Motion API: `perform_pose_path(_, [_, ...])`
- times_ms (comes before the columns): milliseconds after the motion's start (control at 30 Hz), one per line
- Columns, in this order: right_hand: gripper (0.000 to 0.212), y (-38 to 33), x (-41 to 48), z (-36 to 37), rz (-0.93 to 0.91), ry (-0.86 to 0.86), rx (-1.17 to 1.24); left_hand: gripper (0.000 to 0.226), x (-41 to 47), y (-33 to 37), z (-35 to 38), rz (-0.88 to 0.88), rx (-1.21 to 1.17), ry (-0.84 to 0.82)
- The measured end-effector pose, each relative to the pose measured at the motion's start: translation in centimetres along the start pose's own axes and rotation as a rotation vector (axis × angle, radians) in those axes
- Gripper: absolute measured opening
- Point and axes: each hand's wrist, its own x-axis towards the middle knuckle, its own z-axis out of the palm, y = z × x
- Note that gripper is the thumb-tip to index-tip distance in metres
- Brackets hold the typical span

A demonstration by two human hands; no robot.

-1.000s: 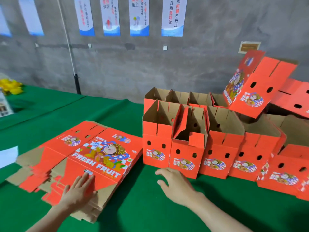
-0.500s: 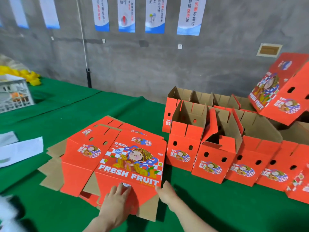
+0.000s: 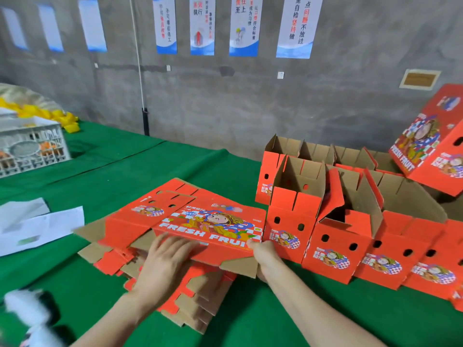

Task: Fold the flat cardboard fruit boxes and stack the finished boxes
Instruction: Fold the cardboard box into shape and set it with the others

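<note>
The flat box [image 3: 205,221] is red with white lettering, a cartoon figure and blue-white checks; its inside is brown. Folded boxes [image 3: 333,241] match. Green cloth covers the bench [image 3: 125,176]. Grey wall [image 3: 225,103], white-blue posters [image 3: 297,26].

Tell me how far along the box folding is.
Done: several folded boxes stand open-topped in rows on the right. In hand: the left hand and right hand grip the near edge of the top flat box. Left: the flat stack underneath it.
</note>
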Motion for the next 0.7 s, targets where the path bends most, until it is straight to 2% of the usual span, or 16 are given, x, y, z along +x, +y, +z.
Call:
perform_pose_path(67, [0.009,-1.3,-1.5,-0.8,0.063,-0.075,0.192,0.051,3.4,0.2,-2.1,0.021,-0.009,0.047])
perform_pose_path(133, [0.009,-2.3,-3.0,-2.0,0.085,-0.164,0.394,0.048,6.3,0.5,-4.0,0.096,0.046,0.027])
perform_pose_path(200, [0.034,-2.9,-4.0,-3.4,0.004,-0.183,0.397,0.04,9.0,0.9,-5.6,0.142,0.091,0.018])
perform_pose_path(267, [0.048,-3.3,-4.9,-4.9,-0.163,-0.044,0.238,0.035,11.5,1.5,-7.2,0.163,0.092,0.048])
perform_pose_path(300, [0.044,-3.6,-5.5,-5.6,-0.27,0.021,0.182,0.034,12.9,1.9,-7.9,0.17,0.076,0.073])
perform_pose_path(400, [0.007,-4.3,-8.0,-7.3,-0.692,0.121,0.061,0.03,16.7,3.7,-10.0,0.195,0.044,0.16])
perform_pose_path(433, [0.01,-4.7,-8.9,-7.9,-0.837,0.176,0.006,0.029,17.7,4.5,-10.6,0.202,0.049,0.183])
perform_pose_path(500, [0.039,-5.6,-10.4,-9.5,-1.038,0.295,-0.044,0.025,19.4,6.4,-11.4,0.208,0.044,0.219])
perform_pose_path(567, [0.063,-7.2,-11.6,-11.6,-1.092,0.39,-0.037,0.028,20.5,8.5,-12.0,0.22,0.012,0.239])
perform_pose_path(600, [0.064,-7.9,-12.1,-12.9,-1.089,0.393,-0.038,0.03,20.9,9.7,-12.2,0.236,-0.007,0.243])
perform_pose_path(633, [0.055,-8.6,-12.3,-14.3,-1.074,0.371,-0.046,0.031,21.2,10.9,-12.2,0.257,-0.031,0.244])
perform_pose_path(700, [0.022,-9.2,-12.8,-16.9,-1.021,0.307,-0.059,0.032,21.8,13.4,-11.9,0.286,-0.084,0.232])
